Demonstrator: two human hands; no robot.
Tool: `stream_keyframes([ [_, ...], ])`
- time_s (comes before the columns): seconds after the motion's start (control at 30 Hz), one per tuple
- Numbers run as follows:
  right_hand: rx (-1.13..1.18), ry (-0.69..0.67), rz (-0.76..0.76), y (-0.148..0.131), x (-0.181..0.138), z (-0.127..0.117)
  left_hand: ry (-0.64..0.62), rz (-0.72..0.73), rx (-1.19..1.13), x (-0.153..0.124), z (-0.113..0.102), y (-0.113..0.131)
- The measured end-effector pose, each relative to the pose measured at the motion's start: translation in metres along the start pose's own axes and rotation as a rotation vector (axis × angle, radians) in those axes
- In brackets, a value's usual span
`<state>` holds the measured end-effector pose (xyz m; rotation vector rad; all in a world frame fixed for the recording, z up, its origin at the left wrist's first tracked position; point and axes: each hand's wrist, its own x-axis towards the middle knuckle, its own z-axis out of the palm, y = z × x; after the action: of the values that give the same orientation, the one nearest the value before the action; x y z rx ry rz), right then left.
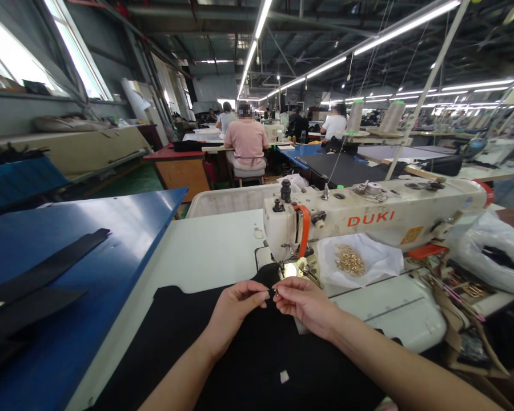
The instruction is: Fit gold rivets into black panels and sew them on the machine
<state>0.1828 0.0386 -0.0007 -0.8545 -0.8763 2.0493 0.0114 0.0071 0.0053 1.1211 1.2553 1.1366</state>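
Observation:
My left hand (233, 308) and my right hand (308, 305) meet fingertip to fingertip in front of the sewing machine's needle area. Between the right thumb and forefinger is a small gold-coloured metal piece (276, 290), mostly covered by the fingers. The left thumb and fingers are pinched together; what they grip is too small and dark to make out. Below both hands spreads a large piece of black fabric (240, 365), its far edge reaching toward the needle. A small white scrap (284, 377) lies on it. The white sewing machine (325, 222) stands just beyond, its lamp lit.
Right of the needle, a white cloth or bag (385, 260) holds a pile of small gold metal pieces (350, 260). Black strips (47, 268) lie on the blue table (124, 228) at left. A plastic bag (492, 251) sits far right. Co-workers sit further ahead.

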Motion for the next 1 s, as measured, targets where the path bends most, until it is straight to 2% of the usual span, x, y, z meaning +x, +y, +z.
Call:
stream_keyframes([
  [0.17, 0.117, -0.001, 0.087, 0.001, 0.0, 0.004, -0.035, -0.009, -0.071, 0.0, -0.001, -0.001],
  [0.27, 0.104, 0.036, 0.079, 0.005, 0.0, 0.006, -0.04, -0.014, -0.122, 0.0, 0.0, -0.001],
  [0.43, -0.177, 0.146, -0.18, 0.005, -0.002, 0.008, -0.002, 0.004, -0.126, -0.001, 0.002, -0.002],
  [0.53, -0.306, 0.099, -0.267, 0.004, 0.0, 0.007, 0.005, 0.012, -0.071, -0.001, 0.003, -0.002],
  [0.6, -0.325, 0.063, -0.26, 0.005, 0.004, 0.006, 0.0, 0.015, -0.038, -0.001, 0.003, -0.003],
  [0.77, -0.211, 0.012, -0.119, 0.009, 0.013, 0.003, -0.033, 0.001, -0.023, -0.003, 0.002, 0.001],
  [1.0, 0.005, -0.021, -0.096, 0.012, 0.013, 0.002, -0.045, -0.035, -0.107, 0.001, -0.001, -0.001],
])
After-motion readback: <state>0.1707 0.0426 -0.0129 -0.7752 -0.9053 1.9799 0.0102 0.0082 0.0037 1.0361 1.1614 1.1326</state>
